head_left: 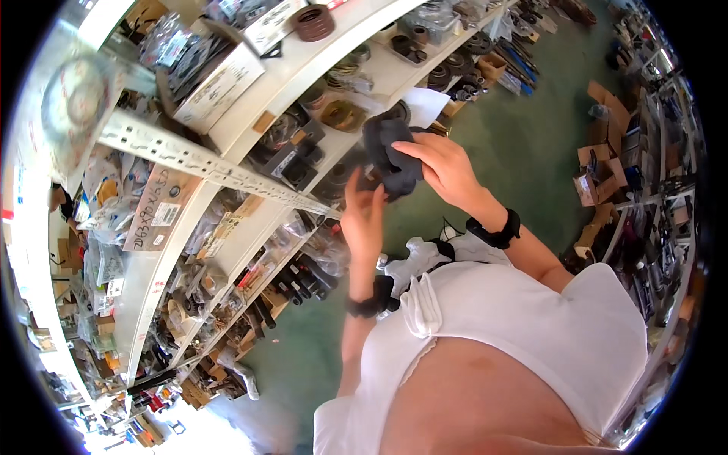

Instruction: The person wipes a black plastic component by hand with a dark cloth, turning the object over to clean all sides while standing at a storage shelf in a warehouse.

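Note:
My right hand (446, 170) grips a dark grey, bulky piece (392, 151), with the thumb and fingers over its right side. It looks like folded cloth or soft rubber, but blur hides its exact kind. Just below and left of it is my left hand (364, 222), fingers raised and spread. Its thumb tip lies close to the dark piece's lower edge; whether they touch I cannot tell. Behind the left fingertips, a clear plastic bag (335, 179) with a round part inside appears at the shelf edge. Both wrists wear black bands.
A metal shelving rack with a perforated upright (170, 145) runs along my left, crowded with bagged parts. Brown rings (313, 24) are stacked on an upper shelf. Open cardboard boxes (600, 170) stand by the right shelving, across the green floor (506, 131). Part of another person (60, 202) shows far left.

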{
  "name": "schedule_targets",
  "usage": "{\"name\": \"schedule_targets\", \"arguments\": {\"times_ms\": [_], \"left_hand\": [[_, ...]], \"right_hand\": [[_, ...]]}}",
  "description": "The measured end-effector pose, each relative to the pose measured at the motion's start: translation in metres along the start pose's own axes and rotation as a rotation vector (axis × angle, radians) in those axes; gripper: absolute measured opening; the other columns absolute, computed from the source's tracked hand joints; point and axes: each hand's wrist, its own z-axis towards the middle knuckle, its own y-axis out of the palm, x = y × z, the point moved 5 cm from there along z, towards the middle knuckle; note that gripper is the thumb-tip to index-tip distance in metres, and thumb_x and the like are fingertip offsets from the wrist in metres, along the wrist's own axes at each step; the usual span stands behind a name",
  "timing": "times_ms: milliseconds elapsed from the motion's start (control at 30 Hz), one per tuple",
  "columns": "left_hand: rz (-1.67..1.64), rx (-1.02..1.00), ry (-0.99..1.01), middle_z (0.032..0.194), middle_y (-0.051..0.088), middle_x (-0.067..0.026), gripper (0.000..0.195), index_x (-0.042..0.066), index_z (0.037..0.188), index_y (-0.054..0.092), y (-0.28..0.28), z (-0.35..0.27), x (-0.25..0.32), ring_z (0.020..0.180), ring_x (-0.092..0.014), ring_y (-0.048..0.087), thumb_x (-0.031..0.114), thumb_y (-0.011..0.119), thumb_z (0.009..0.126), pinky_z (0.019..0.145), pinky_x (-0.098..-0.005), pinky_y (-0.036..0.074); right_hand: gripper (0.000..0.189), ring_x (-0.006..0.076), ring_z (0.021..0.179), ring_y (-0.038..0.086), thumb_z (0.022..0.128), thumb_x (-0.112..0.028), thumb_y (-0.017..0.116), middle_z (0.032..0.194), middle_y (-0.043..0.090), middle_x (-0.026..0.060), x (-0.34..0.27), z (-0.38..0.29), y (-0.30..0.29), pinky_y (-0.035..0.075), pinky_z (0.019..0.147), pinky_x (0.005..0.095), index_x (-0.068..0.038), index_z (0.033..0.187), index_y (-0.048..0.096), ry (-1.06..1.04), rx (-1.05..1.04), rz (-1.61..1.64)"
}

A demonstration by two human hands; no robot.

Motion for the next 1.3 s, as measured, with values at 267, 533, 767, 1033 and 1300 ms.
{"name": "schedule_targets", "arguments": {"times_ms": [267,533,767,1033,1300], "left_hand": [[0.111,-0.121,0.183,0.072,0.062,-0.0135,0.013,0.004,0.087,0.057,0.107,-0.007,0.044,0.063,-0.024,0.062,0.016,0.057,0.081,0.055,-0.0321,0.047],[0.033,-0.159,0.221,0.070,0.063,-0.0103,0.013,0.002,0.092,0.053,0.154,0.012,0.081,0.063,-0.019,0.063,0.012,0.054,0.084,0.056,-0.0283,0.046],[-0.101,-0.339,0.402,0.078,0.061,-0.0131,0.013,0.001,0.095,0.047,0.230,0.010,0.122,0.067,-0.017,0.061,0.008,0.052,0.085,0.060,-0.0260,0.047],[-0.443,-0.413,0.159,0.078,0.060,-0.0103,0.011,-0.002,0.090,0.047,0.255,0.032,0.104,0.073,-0.012,0.060,0.006,0.052,0.085,0.062,-0.0218,0.045],[-0.293,-0.238,0.177,0.066,0.062,-0.0069,0.012,0.001,0.087,0.052,0.182,0.110,0.090,0.061,-0.012,0.060,0.011,0.055,0.084,0.055,-0.0237,0.045]], "right_hand": [[0.046,0.0318,0.097,0.051,0.070,0.003,0.051,0.105,0.054,0.0142,0.047,-0.066,-0.065,0.042,0.083,0.0383,-0.013,0.113,0.052,0.255,-0.101,0.002],[0.043,0.0306,0.089,0.054,0.070,0.004,0.049,0.097,0.058,0.0119,0.080,-0.099,-0.130,0.043,0.078,0.0358,-0.012,0.111,0.053,0.382,0.093,-0.069],[0.041,0.0357,0.085,0.055,0.076,0.004,0.043,0.096,0.057,0.0187,0.093,-0.146,-0.161,0.043,0.073,0.0383,-0.009,0.115,0.049,0.729,0.102,-0.015],[0.027,0.0381,0.081,0.053,0.081,0.004,0.035,0.091,0.056,0.0196,0.118,-0.124,-0.170,0.043,0.071,0.0361,-0.004,0.104,0.048,0.764,0.323,0.006],[0.035,0.0358,0.096,0.045,0.071,0.010,0.037,0.102,0.045,0.0188,0.159,0.008,-0.124,0.036,0.086,0.0360,-0.003,0.100,0.051,0.326,0.380,-0.099]]}}
